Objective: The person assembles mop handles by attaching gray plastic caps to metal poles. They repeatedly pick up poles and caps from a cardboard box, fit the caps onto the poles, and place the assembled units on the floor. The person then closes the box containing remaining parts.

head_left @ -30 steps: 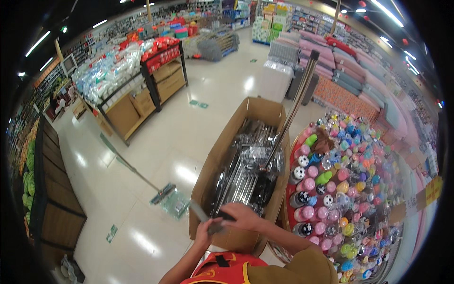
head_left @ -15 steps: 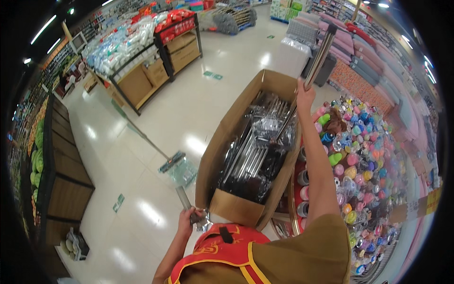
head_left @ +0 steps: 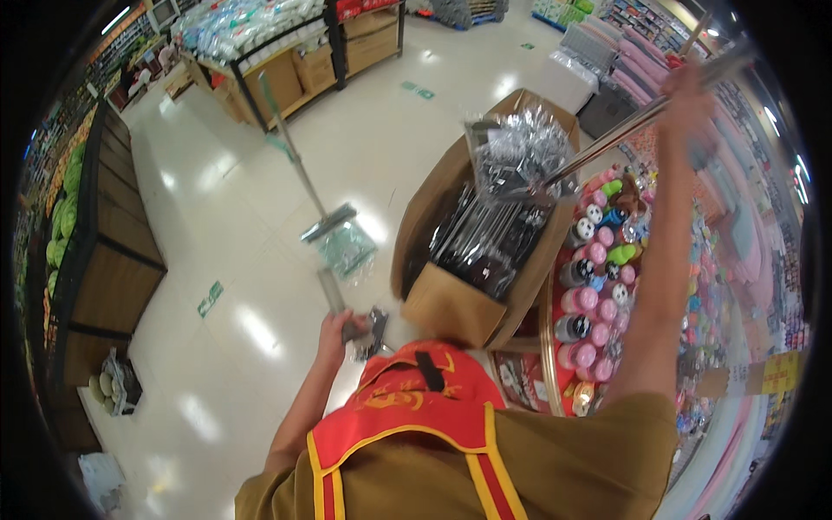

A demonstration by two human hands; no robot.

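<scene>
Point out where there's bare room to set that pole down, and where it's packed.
Free: the shiny floor between the dark produce shelving and the cardboard box. Crowded: the box is full of wrapped items, and the round display of small bottles beside it is packed. The right hand holds the pole up; the left hand grips a metal piece.

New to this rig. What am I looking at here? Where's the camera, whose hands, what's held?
No machine: a person working with bare hands. The one picture comes from a fisheye camera on their head, looking down, so straight edges bend. The right hand is raised, its grip shut on a long metal pole carrying a plastic-wrapped bundle above an open cardboard box of dark wrapped goods. The left hand holds a short grey handle. The box stands on a shop floor, beside a round display of colourful bottles.
</scene>
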